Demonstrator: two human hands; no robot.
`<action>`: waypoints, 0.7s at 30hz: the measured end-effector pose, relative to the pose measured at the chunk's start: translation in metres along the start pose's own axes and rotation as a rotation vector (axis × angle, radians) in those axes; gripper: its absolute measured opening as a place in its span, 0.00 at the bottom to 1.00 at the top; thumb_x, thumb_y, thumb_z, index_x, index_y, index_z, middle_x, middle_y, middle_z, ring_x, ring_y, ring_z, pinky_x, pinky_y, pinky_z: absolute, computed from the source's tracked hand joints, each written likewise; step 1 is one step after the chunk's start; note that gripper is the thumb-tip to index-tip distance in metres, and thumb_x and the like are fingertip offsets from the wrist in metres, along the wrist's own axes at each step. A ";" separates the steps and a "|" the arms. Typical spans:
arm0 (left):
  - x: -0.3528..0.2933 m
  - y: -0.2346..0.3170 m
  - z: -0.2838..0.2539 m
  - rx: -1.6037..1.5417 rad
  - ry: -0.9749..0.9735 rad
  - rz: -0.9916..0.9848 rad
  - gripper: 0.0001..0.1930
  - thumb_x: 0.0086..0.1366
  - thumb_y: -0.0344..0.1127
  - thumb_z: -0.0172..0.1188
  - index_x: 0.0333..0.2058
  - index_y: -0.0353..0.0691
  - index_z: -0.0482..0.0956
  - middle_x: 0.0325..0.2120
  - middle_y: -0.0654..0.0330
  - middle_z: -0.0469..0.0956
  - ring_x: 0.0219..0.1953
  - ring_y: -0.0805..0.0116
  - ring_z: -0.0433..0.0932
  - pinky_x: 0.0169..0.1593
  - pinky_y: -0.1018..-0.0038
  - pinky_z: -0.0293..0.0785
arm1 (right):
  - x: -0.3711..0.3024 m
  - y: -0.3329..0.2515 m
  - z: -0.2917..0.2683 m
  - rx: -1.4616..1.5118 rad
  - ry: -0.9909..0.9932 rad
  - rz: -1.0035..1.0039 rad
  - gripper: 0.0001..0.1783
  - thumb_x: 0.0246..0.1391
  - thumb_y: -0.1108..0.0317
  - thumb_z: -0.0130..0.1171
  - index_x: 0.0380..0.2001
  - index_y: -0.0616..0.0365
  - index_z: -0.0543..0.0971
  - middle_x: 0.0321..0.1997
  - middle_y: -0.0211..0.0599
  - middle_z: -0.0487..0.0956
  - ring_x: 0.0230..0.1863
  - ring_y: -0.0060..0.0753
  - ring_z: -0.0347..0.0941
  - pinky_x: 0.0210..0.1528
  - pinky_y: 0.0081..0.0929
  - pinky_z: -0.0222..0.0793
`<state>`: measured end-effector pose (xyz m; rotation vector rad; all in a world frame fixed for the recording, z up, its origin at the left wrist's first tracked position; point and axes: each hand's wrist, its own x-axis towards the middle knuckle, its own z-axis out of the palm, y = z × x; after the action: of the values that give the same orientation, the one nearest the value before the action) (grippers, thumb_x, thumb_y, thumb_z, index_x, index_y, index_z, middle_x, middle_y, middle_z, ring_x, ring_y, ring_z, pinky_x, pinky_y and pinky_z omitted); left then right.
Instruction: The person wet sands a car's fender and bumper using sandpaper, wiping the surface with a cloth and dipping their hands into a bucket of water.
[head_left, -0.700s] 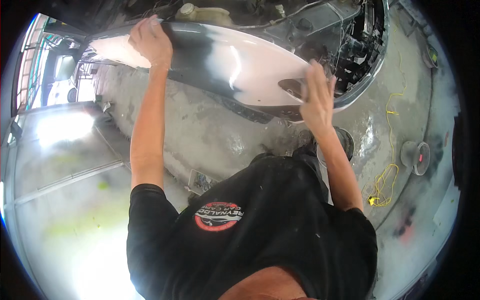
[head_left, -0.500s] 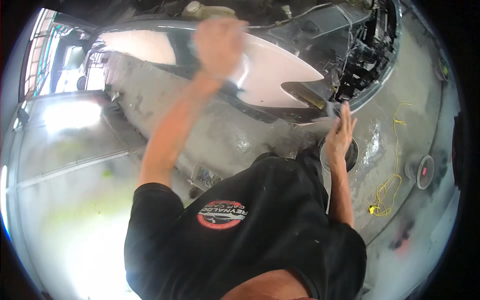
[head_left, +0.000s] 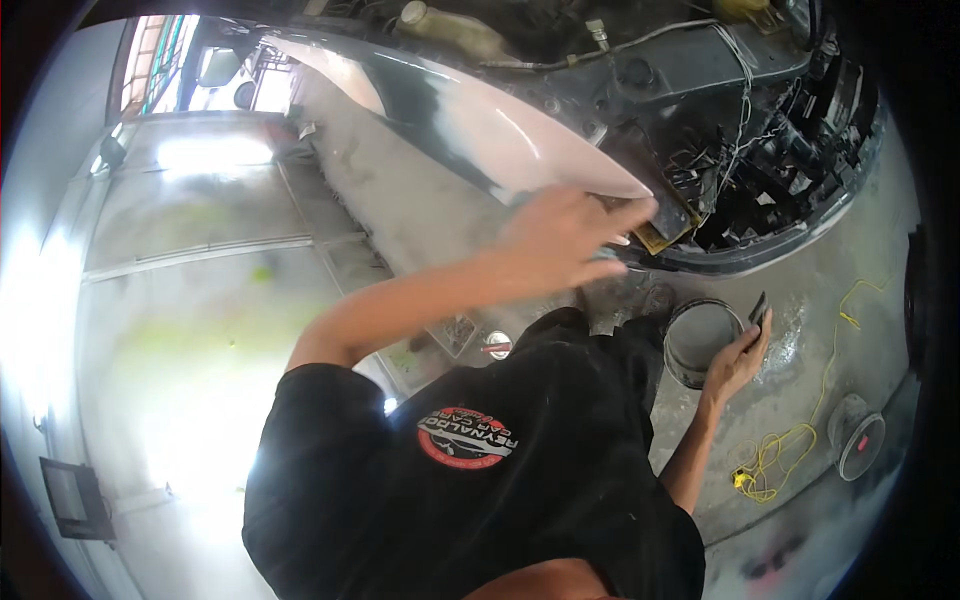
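A car fender (head_left: 500, 140) with pale pinkish-white patches on grey stretches along the side of an open engine bay. My left hand (head_left: 560, 240) is at the fender's front end, fingers apart and slightly blurred. I see nothing held in it, though its palm side is hidden. Off to the right, my right hand (head_left: 738, 362) grips a small dark flat piece (head_left: 760, 308) that sticks up past the fingertips; its kind is unclear. The hand is beside a round bucket (head_left: 672, 335) on the floor.
Dark parts and loose wires fill the engine bay (head_left: 740, 160). A yellow cord (head_left: 780, 455) lies on the floor near a clear round container (head_left: 858, 447). At left stands a pale vehicle panel (head_left: 200, 260). A small can (head_left: 497, 345) and a tray (head_left: 455, 335) are by my legs.
My left hand has swept from the fender's upper middle toward its front end. My right hand has moved away from the bumper edge, out beside the bucket. The view has shifted.
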<state>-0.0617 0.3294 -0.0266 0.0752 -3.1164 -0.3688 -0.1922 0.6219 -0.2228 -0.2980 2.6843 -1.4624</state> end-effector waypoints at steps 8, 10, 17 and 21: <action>0.001 -0.012 -0.063 0.300 -0.241 -0.275 0.42 0.62 0.49 0.69 0.74 0.54 0.63 0.29 0.58 0.79 0.34 0.59 0.78 0.46 0.62 0.76 | 0.029 0.028 0.006 -0.039 -0.063 0.026 0.21 0.76 0.67 0.45 0.65 0.65 0.74 0.66 0.54 0.76 0.66 0.54 0.73 0.67 0.42 0.68; 0.001 -0.026 -0.070 0.342 -0.134 -0.271 0.41 0.63 0.47 0.69 0.73 0.53 0.64 0.30 0.59 0.79 0.35 0.59 0.78 0.45 0.61 0.77 | 0.033 0.027 0.005 -0.034 -0.081 0.028 0.21 0.76 0.66 0.45 0.65 0.65 0.74 0.66 0.53 0.76 0.67 0.53 0.73 0.67 0.42 0.68; -0.019 -0.080 -0.108 0.430 -0.077 -0.368 0.35 0.64 0.43 0.69 0.69 0.55 0.70 0.31 0.60 0.81 0.35 0.59 0.79 0.46 0.60 0.78 | 0.053 0.017 0.004 0.099 -0.073 0.124 0.22 0.77 0.66 0.42 0.65 0.66 0.74 0.68 0.51 0.75 0.69 0.48 0.71 0.70 0.40 0.67; -0.020 -0.092 -0.123 0.495 -0.064 -0.441 0.34 0.63 0.39 0.71 0.68 0.55 0.72 0.31 0.60 0.82 0.35 0.57 0.80 0.44 0.60 0.78 | 0.062 0.005 0.003 0.106 -0.063 0.138 0.22 0.78 0.68 0.41 0.65 0.69 0.73 0.69 0.53 0.74 0.70 0.45 0.71 0.71 0.38 0.67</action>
<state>-0.0360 0.2121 0.0719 0.7656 -3.1447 0.4217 -0.2531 0.6093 -0.2265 -0.1458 2.5125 -1.5211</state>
